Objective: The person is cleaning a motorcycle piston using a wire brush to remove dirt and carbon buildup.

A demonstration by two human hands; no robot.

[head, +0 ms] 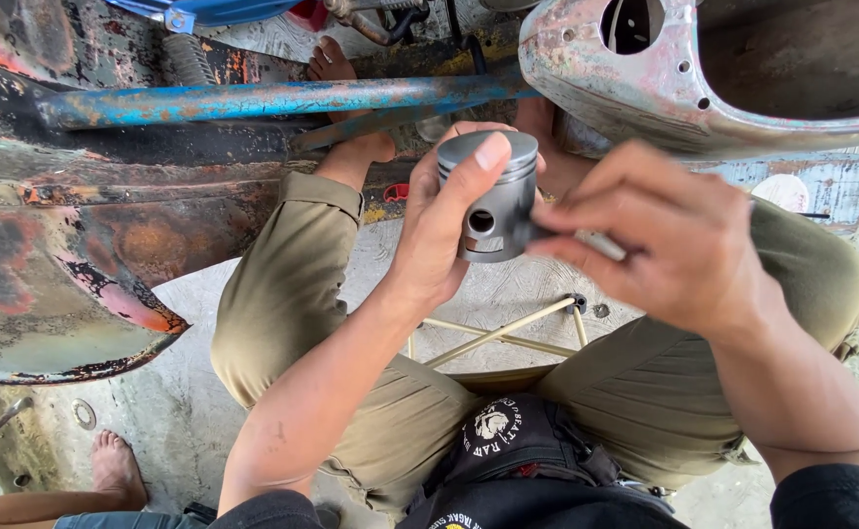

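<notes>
The left hand [439, 230] is closed around a grey piston [493, 196], thumb on the crown, holding it upright at frame centre. The right hand [660, 235], at 3 o'clock of the piston, pinches a small pale pin [601, 245] between fingertips; its tip sits at the piston's side, beside the round side hole. The pin is judged not yet seated: most of it remains outside the piston.

The person sits over a bare concrete floor [185, 411]. A rusted, paint-flaked scooter body [67, 255] lies at 9 o'clock, a blue bar [253, 98] at 11 o'clock, another shell [704, 69] at 1 o'clock. Another person's bare foot [116, 465] rests at 8 o'clock.
</notes>
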